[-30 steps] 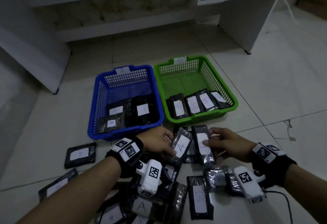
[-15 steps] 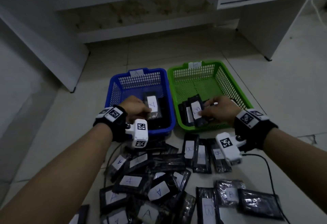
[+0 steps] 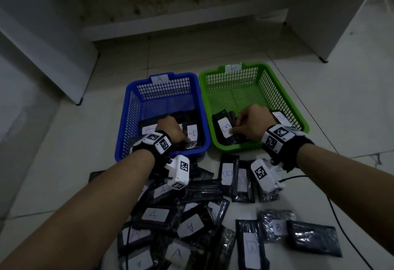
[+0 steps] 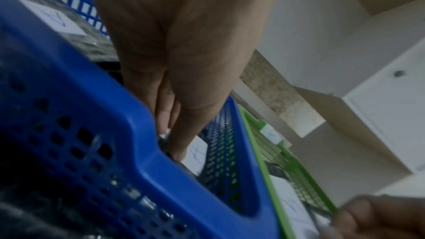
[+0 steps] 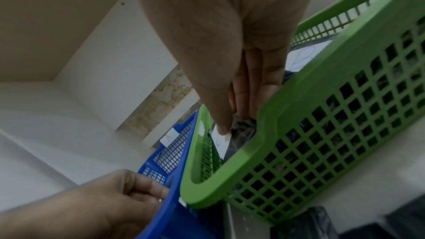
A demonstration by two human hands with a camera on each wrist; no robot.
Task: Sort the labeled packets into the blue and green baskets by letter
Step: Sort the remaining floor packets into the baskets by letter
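Observation:
The blue basket (image 3: 128, 120), tagged A, holds several black packets. My left hand (image 3: 170, 130) reaches down into its near end and pinches an A packet (image 3: 193, 134) against the others. In the left wrist view the left hand (image 4: 171, 143) has its thumb and fingers closed on that A packet (image 4: 195, 152) behind the blue basket's rim (image 4: 128, 115). The green basket (image 3: 255, 65), tagged B, holds my right hand (image 3: 248, 123), which pinches a B packet (image 3: 226, 130). In the right wrist view the right hand (image 5: 230, 121) has its thumb on the B packet's label (image 5: 220, 141) inside the green basket (image 5: 299, 88).
A pile of labeled packets (image 3: 191, 223) covers the floor in front of the baskets, with B packets (image 3: 229, 174) near the green one. A black cable (image 3: 341, 216) trails right. A white panel's foot (image 3: 80, 99) stands left, a desk side (image 3: 319, 35) back right.
Both hands carried their packets from the floor pile forward to the baskets and have now sunk lower inside them, left into blue, right into green.

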